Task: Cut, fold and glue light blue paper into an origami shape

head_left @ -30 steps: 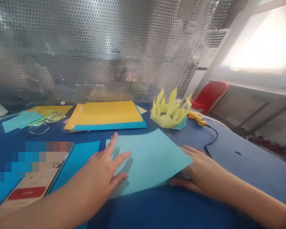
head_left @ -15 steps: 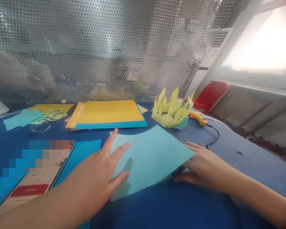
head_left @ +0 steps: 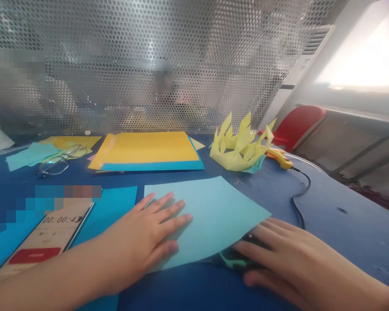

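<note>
On the blue table lies a pale turquoise sheet of paper (head_left: 214, 216), its right part lifted clear of the tabletop. My left hand (head_left: 155, 233) rests flat on the left side of this sheet, fingers spread. Beside the raised right edge is my right hand (head_left: 278, 255), its fingers stretched out and thumb apart, with some fingertips hidden by the paper. Just under that edge, by my right fingers, lies a green and black object (head_left: 235, 261), mostly covered; its kind cannot be made out.
Behind the sheet lie stacked yellow and blue papers (head_left: 149, 147) and a yellow paper crown (head_left: 235, 155). A yellow corded tool (head_left: 280, 158) is at the right. At the left are a phone (head_left: 35, 242) on blue paper, glasses (head_left: 55, 166) and turquoise scraps (head_left: 32, 155). Perforated metal (head_left: 116, 65) stands behind.
My left hand has flattened onto the sheet, more fingers showing. My right hand has shifted toward me, and the green part under the paper has come into sight. The view has shifted slightly.
</note>
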Available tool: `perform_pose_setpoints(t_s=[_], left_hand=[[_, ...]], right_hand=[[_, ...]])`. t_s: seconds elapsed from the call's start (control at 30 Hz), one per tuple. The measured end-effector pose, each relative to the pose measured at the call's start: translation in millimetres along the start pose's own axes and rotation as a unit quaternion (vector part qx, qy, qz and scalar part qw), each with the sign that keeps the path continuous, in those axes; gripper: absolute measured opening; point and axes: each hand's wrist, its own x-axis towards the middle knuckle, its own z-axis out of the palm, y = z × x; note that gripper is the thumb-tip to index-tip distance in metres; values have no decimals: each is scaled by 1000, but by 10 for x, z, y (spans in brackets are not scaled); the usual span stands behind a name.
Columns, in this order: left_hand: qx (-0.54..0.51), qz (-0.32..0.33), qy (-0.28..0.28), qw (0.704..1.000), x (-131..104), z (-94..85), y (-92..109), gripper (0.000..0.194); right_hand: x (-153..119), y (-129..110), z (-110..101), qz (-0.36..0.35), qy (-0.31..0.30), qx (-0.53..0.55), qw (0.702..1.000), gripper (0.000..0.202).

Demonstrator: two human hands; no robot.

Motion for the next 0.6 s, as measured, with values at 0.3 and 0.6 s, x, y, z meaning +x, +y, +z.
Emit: perform_pose_setpoints(t_s=[0.3, 0.6], left_hand=[[-32, 35, -11, 999, 9, 95, -134, 48], [-24, 9, 0, 1000, -22, 127, -88, 50]], right_hand=[[2, -25, 53, -2, 12, -32, 999, 44], [33, -25, 61, -22, 35, -52, 998, 35]])
